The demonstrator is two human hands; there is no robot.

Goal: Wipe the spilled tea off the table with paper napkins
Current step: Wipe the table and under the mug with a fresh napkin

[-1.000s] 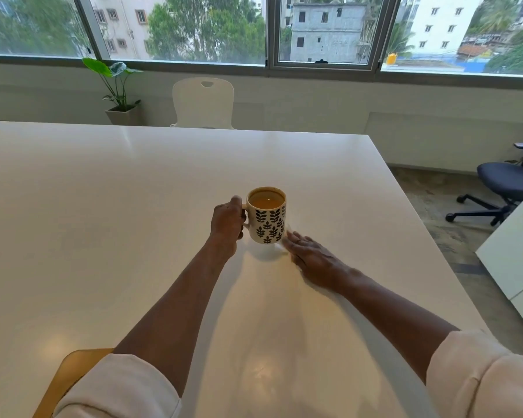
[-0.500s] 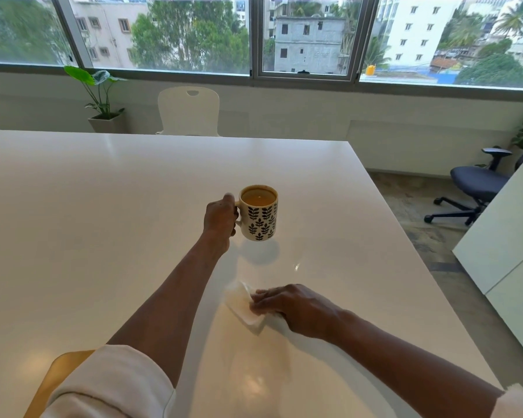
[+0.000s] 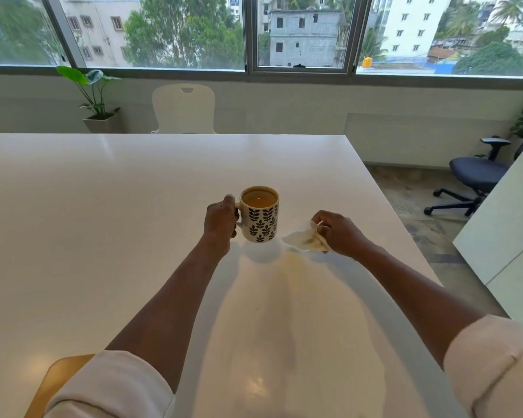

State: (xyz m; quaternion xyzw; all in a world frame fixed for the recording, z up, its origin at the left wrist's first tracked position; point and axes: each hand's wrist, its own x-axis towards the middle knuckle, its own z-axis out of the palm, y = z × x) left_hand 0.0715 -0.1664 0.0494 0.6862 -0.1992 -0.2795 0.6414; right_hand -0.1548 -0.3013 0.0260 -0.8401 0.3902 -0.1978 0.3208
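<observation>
A cream mug with a dark leaf pattern, full of tea, hangs just above the white table; its shadow falls on the tabletop below it. My left hand grips its handle. My right hand, to the right of the mug, pinches a crumpled white paper napkin that looks stained with tea and touches the tabletop. A faint yellowish sheen shows on the table just in front of the mug.
A white chair stands at the table's far edge, and a potted plant beside it under the window. The table's right edge runs close to my right arm. A dark office chair and a white cabinet stand on the right.
My right hand moved with the napkin from the near middle of the table up and to the right, beside the mug. The mug stays lifted in my left hand.
</observation>
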